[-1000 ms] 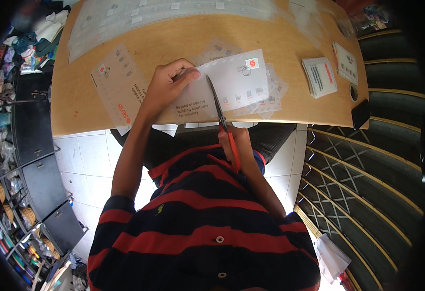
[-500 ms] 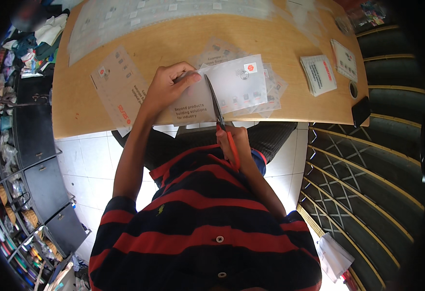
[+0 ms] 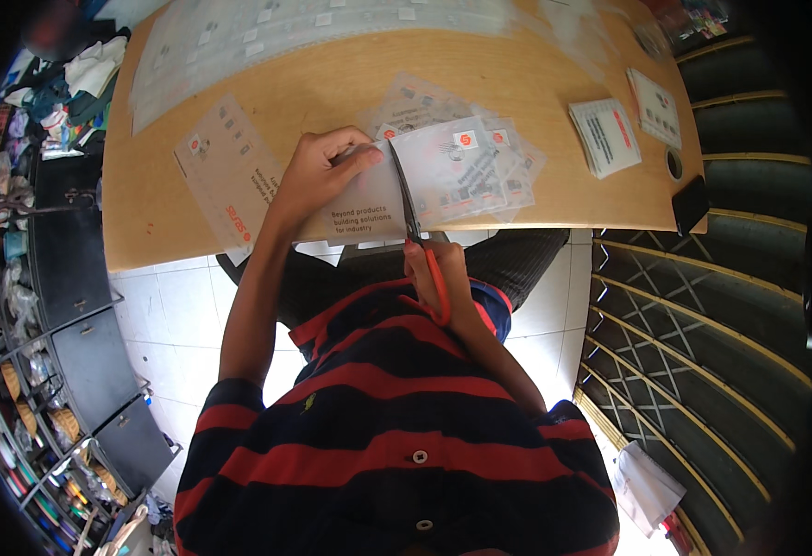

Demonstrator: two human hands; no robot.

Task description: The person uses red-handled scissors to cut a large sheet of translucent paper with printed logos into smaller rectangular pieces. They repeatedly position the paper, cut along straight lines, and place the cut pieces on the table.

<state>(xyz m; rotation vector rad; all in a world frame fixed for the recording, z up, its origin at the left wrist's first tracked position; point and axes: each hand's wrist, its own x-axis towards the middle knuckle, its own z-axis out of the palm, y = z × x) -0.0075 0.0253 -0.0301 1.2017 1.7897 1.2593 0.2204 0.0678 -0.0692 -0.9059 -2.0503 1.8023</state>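
My left hand (image 3: pixel 327 171) pinches the upper edge of a translucent printed plastic sheet (image 3: pixel 361 208) between thumb and fingers, close to the table's front edge. In my right hand (image 3: pixel 443 271) are scissors (image 3: pixel 405 199) with red handles, held just off that edge. Their dark blades point away from me and lie along the sheet, beside my left thumb. To the right of the blades, a whitish printed part (image 3: pixel 447 153) rests over several similar sheets (image 3: pixel 517 176) spread on the table. Whether it is still joined to the held part, I cannot tell.
Another printed sheet (image 3: pixel 225 171) lies left of my left hand. Two stacks of cut cards (image 3: pixel 605 139) and a dark phone-like object (image 3: pixel 690 206) are at the table's right. Large translucent sheets (image 3: pixel 285 46) cover the far side. Shelves (image 3: pixel 31 389) stand left, a folding metal gate (image 3: pixel 693 306) right.
The scissors have shifted slightly left and their blades look closer together. The whitish part on their right has moved left and settled lower, baring more of the sheets beneath.
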